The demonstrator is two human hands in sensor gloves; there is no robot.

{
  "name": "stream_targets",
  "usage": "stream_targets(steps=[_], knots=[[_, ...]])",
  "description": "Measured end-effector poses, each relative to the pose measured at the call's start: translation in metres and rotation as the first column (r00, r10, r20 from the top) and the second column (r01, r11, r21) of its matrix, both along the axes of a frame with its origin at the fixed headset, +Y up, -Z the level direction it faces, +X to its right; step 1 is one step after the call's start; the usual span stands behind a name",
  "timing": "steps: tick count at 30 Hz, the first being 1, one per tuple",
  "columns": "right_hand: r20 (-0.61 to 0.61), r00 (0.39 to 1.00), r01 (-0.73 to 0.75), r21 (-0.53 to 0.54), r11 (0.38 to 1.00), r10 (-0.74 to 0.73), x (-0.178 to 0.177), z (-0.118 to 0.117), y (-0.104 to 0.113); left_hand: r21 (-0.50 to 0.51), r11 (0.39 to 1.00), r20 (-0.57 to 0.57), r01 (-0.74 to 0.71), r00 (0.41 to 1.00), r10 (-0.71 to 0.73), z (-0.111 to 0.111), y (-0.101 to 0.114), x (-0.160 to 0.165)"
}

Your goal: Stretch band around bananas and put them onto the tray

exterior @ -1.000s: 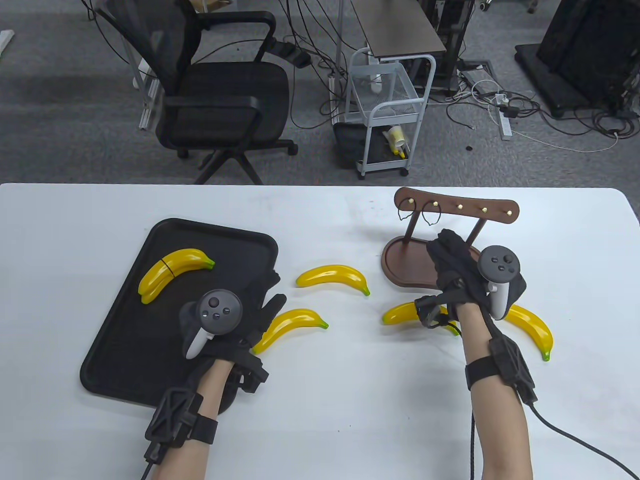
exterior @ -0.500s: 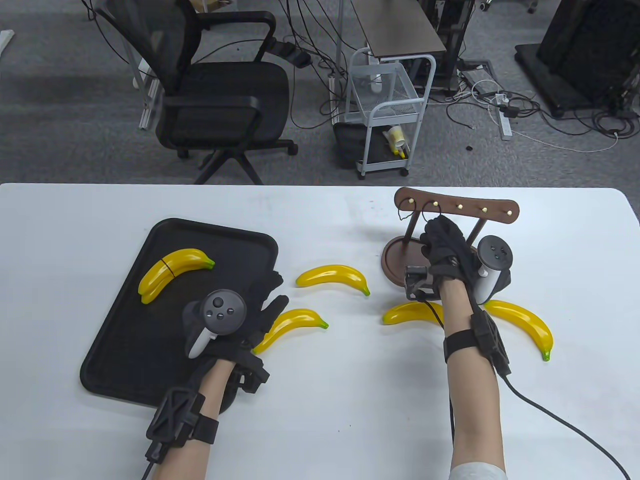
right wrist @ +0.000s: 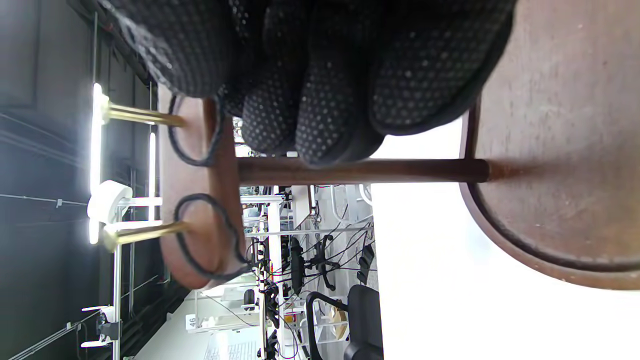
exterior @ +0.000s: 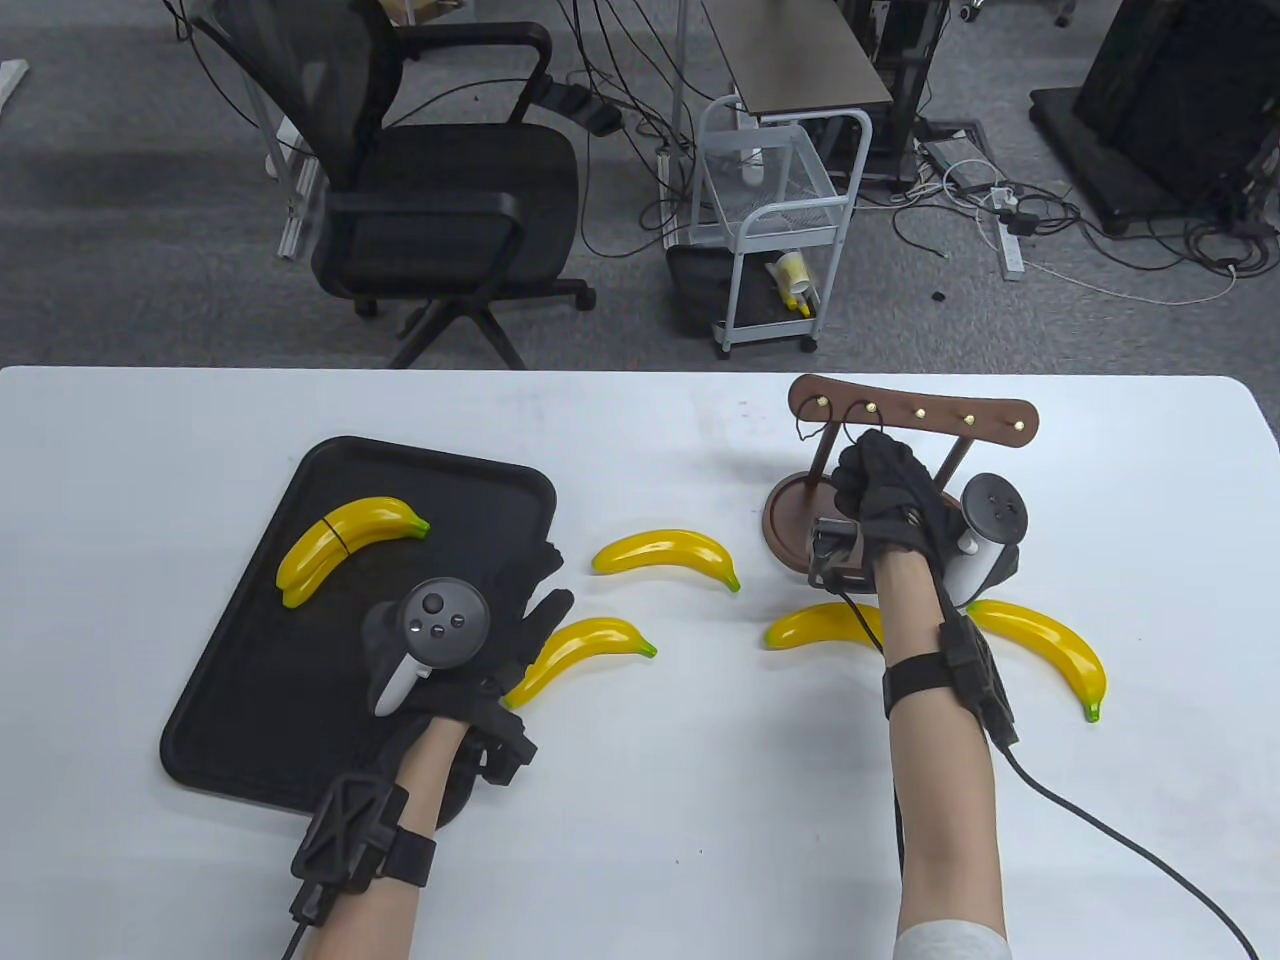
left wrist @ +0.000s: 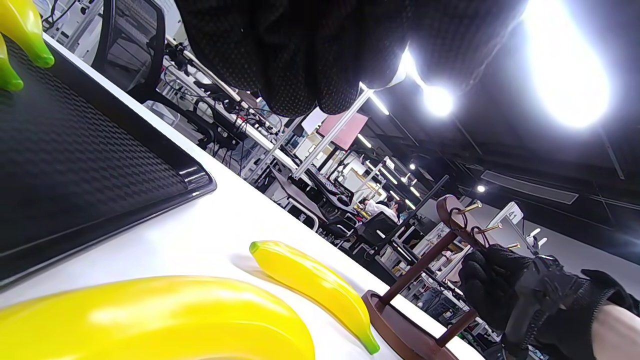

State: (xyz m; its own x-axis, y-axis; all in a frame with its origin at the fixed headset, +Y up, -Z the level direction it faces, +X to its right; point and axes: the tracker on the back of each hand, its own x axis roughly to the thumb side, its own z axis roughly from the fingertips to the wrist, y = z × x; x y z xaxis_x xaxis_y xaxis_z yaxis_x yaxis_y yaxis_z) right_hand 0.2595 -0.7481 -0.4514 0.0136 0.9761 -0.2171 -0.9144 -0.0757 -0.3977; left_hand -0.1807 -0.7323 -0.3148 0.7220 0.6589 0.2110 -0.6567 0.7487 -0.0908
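Note:
Two black bands hang on the first pegs of a brown wooden rack (exterior: 915, 410). My right hand (exterior: 862, 462) is up at the second band (exterior: 852, 428), fingers curled and pinching it beside the rack's post (right wrist: 350, 170); the first band (right wrist: 210, 240) hangs free. A banded pair of yellow bananas (exterior: 345, 535) lies on the black tray (exterior: 250, 700). My left hand (exterior: 545, 595) rests with straight fingers at the tray's right edge, touching a loose banana (exterior: 585, 650). A second loose banana (exterior: 665, 555) lies just beyond it.
Two more loose bananas (exterior: 820, 625) (exterior: 1050, 655) lie in front of the rack's oval base (exterior: 785, 520), either side of my right forearm. A cable trails from that wrist to the bottom right. Beyond the table's far edge stand an office chair (exterior: 430, 190) and a white cart (exterior: 780, 230).
My right hand rose from the rack's base to the second peg and curled its fingers at the band. The left hand and the bananas stayed in place.

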Motion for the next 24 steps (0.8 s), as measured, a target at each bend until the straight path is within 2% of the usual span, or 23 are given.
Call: stream_targets(steps=[14,19,24], knots=[[-0.024,1.0,-0.019,0.051,0.999,0.02,0.0,0.011,0.029,-0.012,1.0,0.005,-0.001,1.0,0.001,0.0,-0.001,0.0],[-0.085,0.996,0.015,0.078,0.997,-0.008,-0.003,0.021,0.037,-0.018,1.0,0.012,0.004,1.0,-0.004,0.0,-0.002,0.002],[-0.156,0.987,-0.027,0.117,0.993,0.045,-0.01,0.034,0.045,-0.021,1.0,0.015,0.012,1.0,-0.012,0.0,-0.003,0.003]])
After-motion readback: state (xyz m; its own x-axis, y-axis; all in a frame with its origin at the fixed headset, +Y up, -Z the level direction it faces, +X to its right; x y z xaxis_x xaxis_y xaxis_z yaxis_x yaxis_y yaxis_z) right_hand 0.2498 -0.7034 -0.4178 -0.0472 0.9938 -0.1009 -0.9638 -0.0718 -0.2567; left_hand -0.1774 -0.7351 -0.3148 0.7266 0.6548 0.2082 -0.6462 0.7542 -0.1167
